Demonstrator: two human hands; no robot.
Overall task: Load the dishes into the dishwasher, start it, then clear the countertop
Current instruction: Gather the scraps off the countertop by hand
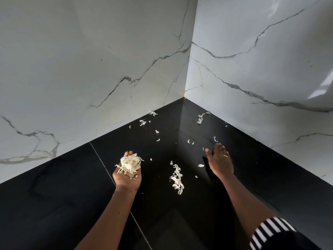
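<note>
Two grips are out over the black tabletop, which runs back into a corner between two white marble walls. Your left grip is turned palm up, just beside the thin seam that crosses the tabletop, and its fingers curl up round a handful of peelings, pale and papery, heaped high in the palm. Your right grip lies spread nearer the right wall, fingers straight and apart, holding nothing; whether the palm touches the surface or hovers just above it you cannot tell.

Between the two, a short row of peelings lies loose on the tabletop, running from front to back. One flake sits just beside your right thumb. More loose scraps are scattered toward the back corner, some against the foot of the left wall, and another small cluster lies against the foot of the right wall. A black-and-white striped sleeve shows at your right upper arm.
</note>
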